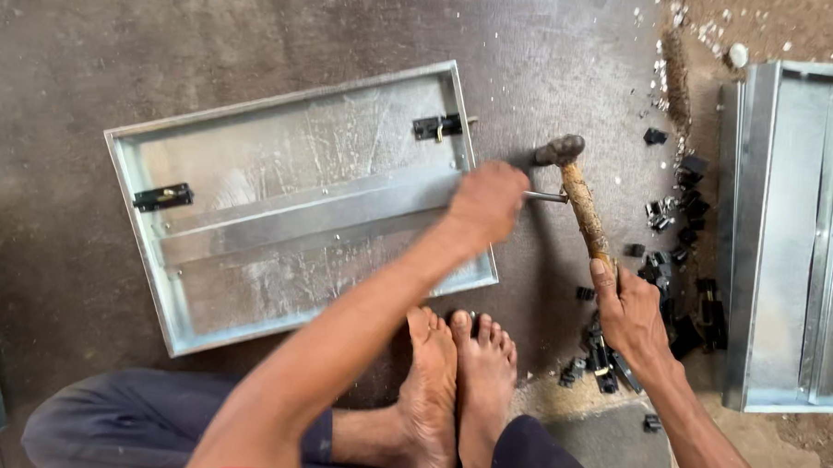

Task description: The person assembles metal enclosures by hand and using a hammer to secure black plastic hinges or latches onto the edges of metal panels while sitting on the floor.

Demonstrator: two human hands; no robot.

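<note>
Head view: left hand (485, 201) closed around a thin metal rod (547, 197) at the right edge of the galvanised tray (207, 153) on the floor. Right hand (628, 311) grips hammer (579, 198), head beside the rod.

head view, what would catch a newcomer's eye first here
The hammer at centre right, gripped low on its handle by the right hand, with the left hand holding a thin metal pin beside its head. To the left lies a shallow metal tray with two black latches, and small black parts are scattered on the right.
</note>
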